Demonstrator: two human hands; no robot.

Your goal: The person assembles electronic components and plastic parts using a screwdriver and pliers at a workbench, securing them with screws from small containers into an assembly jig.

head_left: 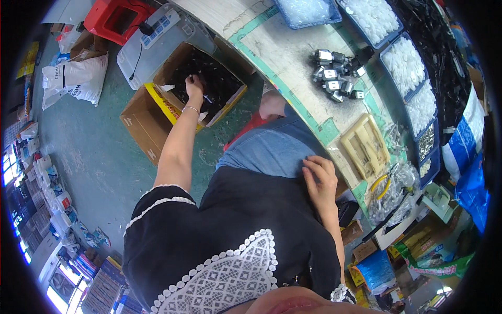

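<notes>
The black parts (222,88) lie loose inside an open cardboard box (163,103), positioned over the green floor (130,178) beside the person-side edge of the desk (295,65). The left hand (194,86) is inside the box, above the parts, fingers curled; whether they grip a part cannot be determined. The right hand (321,180) rests on the jeans (272,146) near the same desk edge, fingers loosely spread and holding nothing visible. A cream moulded fixture (351,142) lies along that edge. Farther in sits a cluster of black-and-white blocks (331,85). Blue trays (308,24) of whitish pieces (408,68) line the opposite edge.
</notes>
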